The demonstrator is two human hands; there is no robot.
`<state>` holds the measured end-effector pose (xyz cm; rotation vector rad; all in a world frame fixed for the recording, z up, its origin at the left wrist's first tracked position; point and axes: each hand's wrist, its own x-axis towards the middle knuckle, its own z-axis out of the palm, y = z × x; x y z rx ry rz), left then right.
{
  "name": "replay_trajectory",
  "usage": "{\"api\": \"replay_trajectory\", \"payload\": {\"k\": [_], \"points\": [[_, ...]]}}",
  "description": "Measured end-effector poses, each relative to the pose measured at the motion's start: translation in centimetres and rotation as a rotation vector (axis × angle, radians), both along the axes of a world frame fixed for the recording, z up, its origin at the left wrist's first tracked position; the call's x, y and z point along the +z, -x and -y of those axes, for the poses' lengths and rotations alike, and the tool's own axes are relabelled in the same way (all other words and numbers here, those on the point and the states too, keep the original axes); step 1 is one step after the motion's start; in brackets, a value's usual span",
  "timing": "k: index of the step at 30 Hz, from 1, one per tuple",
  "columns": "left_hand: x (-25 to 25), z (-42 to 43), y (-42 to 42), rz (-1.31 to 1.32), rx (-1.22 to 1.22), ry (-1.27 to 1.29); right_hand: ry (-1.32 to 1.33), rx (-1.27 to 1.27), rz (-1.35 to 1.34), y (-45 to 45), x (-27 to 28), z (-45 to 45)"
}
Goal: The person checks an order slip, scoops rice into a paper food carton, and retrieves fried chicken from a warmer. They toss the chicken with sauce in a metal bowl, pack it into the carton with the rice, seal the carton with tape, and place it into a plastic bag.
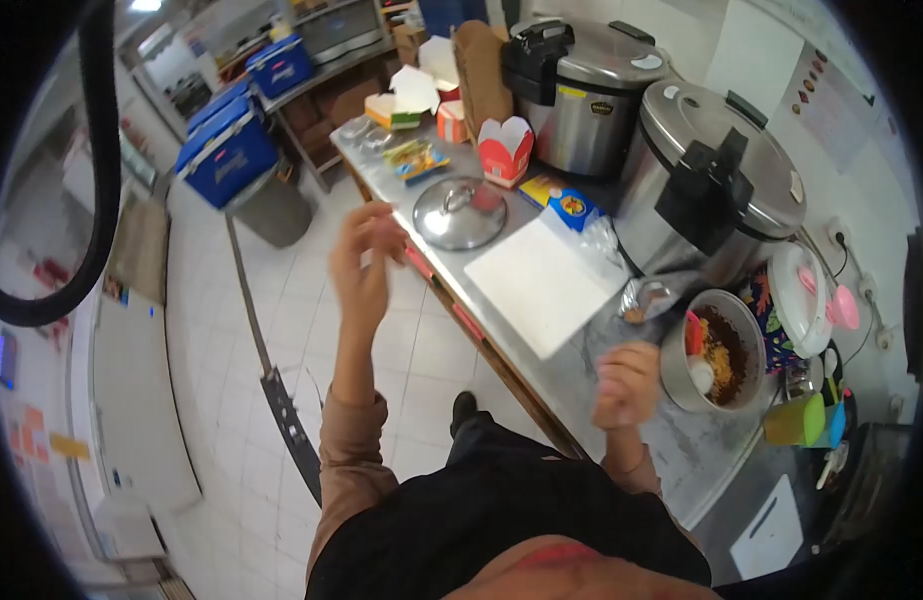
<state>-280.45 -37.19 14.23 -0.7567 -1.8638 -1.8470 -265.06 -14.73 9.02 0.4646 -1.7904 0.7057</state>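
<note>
Under bright light, edges bend and the left hand (356, 248) blurs.

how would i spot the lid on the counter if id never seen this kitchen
Find the metal-topped table with two big rice cookers along the wall. On its open side, near the left hand, the lid lies just beyond a large white board. Unlike that flat board and the red carton nearby, it is round, domed and shiny.

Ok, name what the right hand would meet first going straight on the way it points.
The right hand would likely meet the crumpled clear plastic on the metal counter first, though the hand's height is unclear, so it might pass above.
</note>
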Motion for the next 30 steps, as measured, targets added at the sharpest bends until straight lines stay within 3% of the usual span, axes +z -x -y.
{"api": "replay_trajectory", "payload": {"k": [1,3,9,11,13,15,17,19,21,23,25,27,29,30], "points": [[-0.9,-1.3,4.7,0.047,-0.035,0.185,0.038,0.095,0.051,3.2,-1.6,1.4],[-5.9,-4.9,16.6,-0.261,-0.133,0.508,0.184,0.161,0.297,9.7,-3.8,4.0],[-13.5,-16.7,37.4,-0.514,-0.33,0.742,0.635,-0.021,0.62,26.0,-10.2,7.3],[-13.9,-18.2,40.6,-0.489,-0.482,1.402,0.691,-0.066,0.674,30.4,-12.7,6.7],[-15.2,-18.1,41.1,-0.578,-0.51,1.273,0.891,-0.229,0.691,34.4,-14.7,6.4],[-14.7,-16.9,39.7,-0.554,-0.415,1.236,0.879,-0.4,0.608,37.4,-16.7,5.9],[-14.5,-15.3,37.4,-0.542,-0.472,1.117,0.862,-0.578,0.522,38.9,-16.2,5.7],[-12.9,-13.6,34.5,-0.59,-0.58,1.086,0.716,-0.78,0.366,38.7,-13.2,5.2],[-11.8,-12.8,30.7,-0.635,-0.685,0.718,0.68,-0.922,0.328,37.1,-13.9,4.1],[-11.2,-12.5,26.9,-0.586,-0.769,0.689,0.393,-1.114,0.168,34.2,-15.1,2.5],[-9.9,-12.2,23.9,-0.537,-0.969,0.642,0.431,-0.861,-0.076,30.9,-14.5,1.8],[-9.1,-12.7,21.3,-0.487,-1.152,0.611,0.298,-1.131,-0.015,26.2,-12.9,2.2],[-8.4,-13.7,18.7,-0.197,-1.551,0.515,0.229,-1.226,-0.001,20.8,-11.8,2.5],[-7.9,-14.5,17.6,-0.306,-1.767,0.716,0.172,-1.26,0.026,17.8,-11.4,2.8]]}}
